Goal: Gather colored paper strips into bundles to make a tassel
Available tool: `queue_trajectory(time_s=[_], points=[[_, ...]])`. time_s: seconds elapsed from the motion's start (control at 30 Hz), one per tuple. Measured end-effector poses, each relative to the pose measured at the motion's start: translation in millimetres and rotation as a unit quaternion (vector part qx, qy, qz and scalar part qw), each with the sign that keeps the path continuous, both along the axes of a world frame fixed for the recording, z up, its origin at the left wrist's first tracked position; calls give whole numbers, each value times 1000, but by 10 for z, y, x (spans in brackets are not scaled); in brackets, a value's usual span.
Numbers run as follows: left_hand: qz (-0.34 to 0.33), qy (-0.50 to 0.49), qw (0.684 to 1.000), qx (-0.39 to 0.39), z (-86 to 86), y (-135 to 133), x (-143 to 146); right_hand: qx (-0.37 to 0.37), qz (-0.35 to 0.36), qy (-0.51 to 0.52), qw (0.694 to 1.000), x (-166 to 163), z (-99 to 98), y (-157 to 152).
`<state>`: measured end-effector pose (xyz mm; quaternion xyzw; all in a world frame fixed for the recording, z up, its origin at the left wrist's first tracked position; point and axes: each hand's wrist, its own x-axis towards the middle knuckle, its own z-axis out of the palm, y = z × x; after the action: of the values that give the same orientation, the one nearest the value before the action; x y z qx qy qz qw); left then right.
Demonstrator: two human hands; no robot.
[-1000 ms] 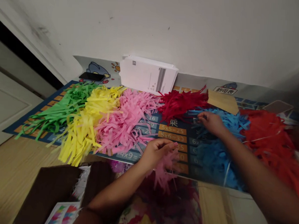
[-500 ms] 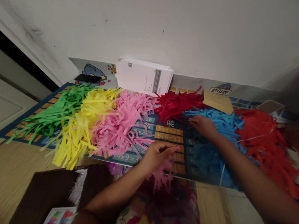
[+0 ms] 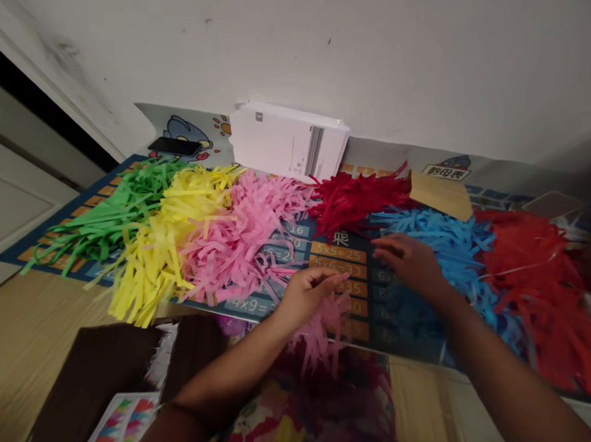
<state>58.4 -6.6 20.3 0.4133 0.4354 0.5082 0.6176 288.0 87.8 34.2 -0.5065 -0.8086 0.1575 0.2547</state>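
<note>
My left hand [image 3: 305, 298], near the front edge of the table, is closed in a pinch on a pink paper tassel [image 3: 321, 336]. The tassel's cut strips hang below my fingers over the table edge. To the right, my right hand [image 3: 410, 261] is raised over the printed mat, beside the blue fringed paper [image 3: 439, 236]. Its fingers are curled in towards the thumb; anything between them is too small to make out. Just beyond lies the dark red fringed paper [image 3: 360, 195]. A larger pile of pink fringed paper [image 3: 255, 232] is left of my left hand.
Yellow [image 3: 191, 201] and green fringed paper [image 3: 131, 204] lie at the left, bright red [image 3: 537, 276] at the right. A white box [image 3: 285, 140] leans on the wall, near a phone [image 3: 174, 147] and a tan paper piece [image 3: 441, 195]. A brown box [image 3: 96, 369] stands below.
My right hand has shifted slightly right and nearer to me, its fingertips a little further apart. My left hand keeps the pink tassel, slightly raised. The view has tilted slightly.
</note>
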Motion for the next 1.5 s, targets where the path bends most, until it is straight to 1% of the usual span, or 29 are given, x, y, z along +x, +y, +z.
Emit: queue_trajectory(time_s=[0.03,0.1,0.17,0.23,0.3,0.4,0.47,0.53,0.6,0.7,0.83,1.0,1.2,1.33,1.4,1.5], points=[[0,2,1000,0,19,-12,2,-31,1,63,998,-53,61,-139],[-2,19,1000,17,65,-36,4,-81,1,172,982,-175,150,-427],[-2,58,997,55,112,-58,5,-111,-12,254,961,-284,162,-683],[-4,107,989,105,141,-81,6,-141,-43,328,933,-361,94,-877],[-7,147,977,153,148,-103,13,-169,-84,389,902,-408,-17,-1010],[-13,170,966,193,133,-130,30,-188,-124,456,861,-460,-158,-1138],[-17,177,963,202,127,-143,37,-189,-135,483,844,-495,-194,-1193],[-21,189,959,212,134,-154,37,-189,-143,493,837,-523,-192,-1229],[-23,210,951,225,152,-165,28,-185,-149,491,838,-538,-173,-1248],[-31,246,937,247,188,-178,6,-167,-164,473,849,-536,-159,-1256],[-64,271,925,259,226,-177,-9,-156,-191,459,853,-511,-169,-1258],[-66,269,924,264,237,-162,-6,-157,-166,461,858,-472,-152,-1277],[-73,249,932,255,226,-159,2,-155,-166,451,863,-465,-145,-1284],[-79,269,923,262,215,-154,-3,-163,-157,458,860,-463,-164,-1285],[-76,288,913,278,208,-158,-6,-161,-142,441,871,-447,-165,-1289],[-67,329,888,313,193,-186,11,-122,-112,368,915,-418,-157,-1303]])
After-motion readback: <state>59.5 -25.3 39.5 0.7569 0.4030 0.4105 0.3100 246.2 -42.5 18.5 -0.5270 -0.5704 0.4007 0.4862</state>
